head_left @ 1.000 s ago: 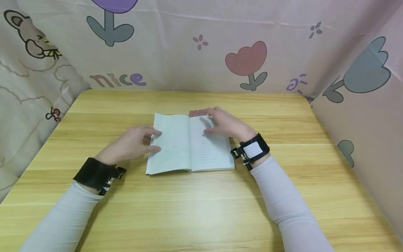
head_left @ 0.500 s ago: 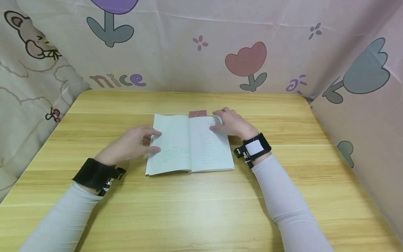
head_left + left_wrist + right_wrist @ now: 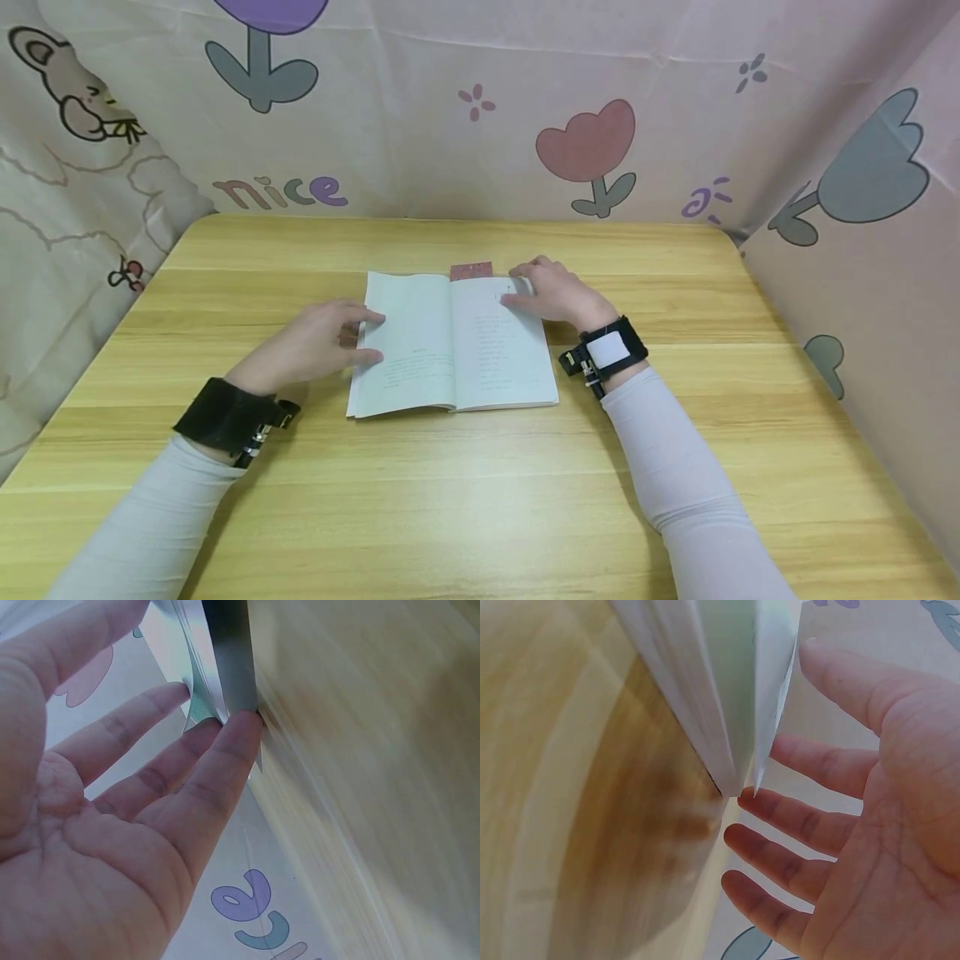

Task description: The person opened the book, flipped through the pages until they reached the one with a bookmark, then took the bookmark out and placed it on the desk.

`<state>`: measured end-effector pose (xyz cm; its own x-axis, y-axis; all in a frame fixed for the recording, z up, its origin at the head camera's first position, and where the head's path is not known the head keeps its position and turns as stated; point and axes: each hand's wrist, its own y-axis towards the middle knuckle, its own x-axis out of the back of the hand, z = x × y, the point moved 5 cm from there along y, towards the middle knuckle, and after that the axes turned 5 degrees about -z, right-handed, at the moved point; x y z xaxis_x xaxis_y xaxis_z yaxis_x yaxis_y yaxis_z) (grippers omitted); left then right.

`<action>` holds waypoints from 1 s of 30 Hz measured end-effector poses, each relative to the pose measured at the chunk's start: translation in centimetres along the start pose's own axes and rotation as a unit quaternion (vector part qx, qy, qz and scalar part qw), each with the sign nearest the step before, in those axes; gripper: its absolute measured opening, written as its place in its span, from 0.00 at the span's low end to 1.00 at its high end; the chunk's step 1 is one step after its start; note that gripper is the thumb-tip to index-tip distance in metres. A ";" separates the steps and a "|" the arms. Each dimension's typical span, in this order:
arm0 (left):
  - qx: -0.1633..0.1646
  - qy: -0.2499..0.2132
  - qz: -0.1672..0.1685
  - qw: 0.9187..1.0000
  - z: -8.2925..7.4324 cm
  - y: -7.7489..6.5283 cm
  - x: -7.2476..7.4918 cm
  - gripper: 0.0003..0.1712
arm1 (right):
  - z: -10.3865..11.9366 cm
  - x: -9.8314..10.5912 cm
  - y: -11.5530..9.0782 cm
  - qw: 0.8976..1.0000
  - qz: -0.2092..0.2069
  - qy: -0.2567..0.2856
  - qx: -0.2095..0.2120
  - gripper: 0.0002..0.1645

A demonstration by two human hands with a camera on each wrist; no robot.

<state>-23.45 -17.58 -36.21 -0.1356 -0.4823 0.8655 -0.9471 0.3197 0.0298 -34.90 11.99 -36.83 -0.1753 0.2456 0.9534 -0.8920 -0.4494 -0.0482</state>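
Observation:
An open book [image 3: 498, 367] lies in the head view, with a pale green left page [image 3: 408, 312] and a white right page of printed lines. The left hand [image 3: 318, 337] is at its left edge, thumb and index finger resting over the left page, fingers mostly extended. At the top right corner, the right hand [image 3: 558, 296] has its thumb over the right page and its fingers spread at the edge. In the right wrist view a single leaf [image 3: 774, 690] stands away from the page block [image 3: 690, 690], with fingertips right at its corner.
A dark red glittery strip [image 3: 472, 271] sticks out past the book's top edge. The book lies on a wood-grain table [image 3: 465, 492]. Patterned cloth [image 3: 420, 108] hangs behind the table and along both sides.
The right hand has moved right across the right page to its top right corner, uncovering the red strip and the text. The left hand has stayed in place.

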 end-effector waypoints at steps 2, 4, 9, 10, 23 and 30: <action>-0.001 0.000 0.001 1.000 -0.1 0.0 0.0 0.33 | 0.0 0.0 0.0 1.000 -0.002 0.006 0.003 0.38; -0.003 0.001 0.001 1.000 -0.1 0.0 0.1 0.33 | 0.0 0.0 0.1 1.000 -0.008 0.012 0.008 0.37; -0.007 0.002 0.000 1.000 0.1 0.0 0.0 0.33 | 0.0 0.2 0.2 0.999 -0.027 0.025 0.017 0.35; -0.007 0.001 0.000 1.000 0.1 0.0 0.0 0.33 | -0.1 0.2 0.2 0.999 -0.030 0.030 0.016 0.34; -0.005 0.003 -0.003 1.000 0.0 0.0 -0.1 0.32 | 0.3 0.9 0.4 0.995 -0.080 0.052 0.021 0.18; -0.004 -0.001 -0.001 1.000 -0.1 -0.1 0.1 0.32 | 0.6 1.8 0.2 0.990 -0.098 0.085 0.062 0.16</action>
<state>-23.39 -17.61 -36.04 -0.1336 -0.4851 0.8642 -0.9452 0.3245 0.0360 -35.11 11.81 -34.98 -0.0809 0.4739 0.8768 -0.8598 -0.4781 0.1791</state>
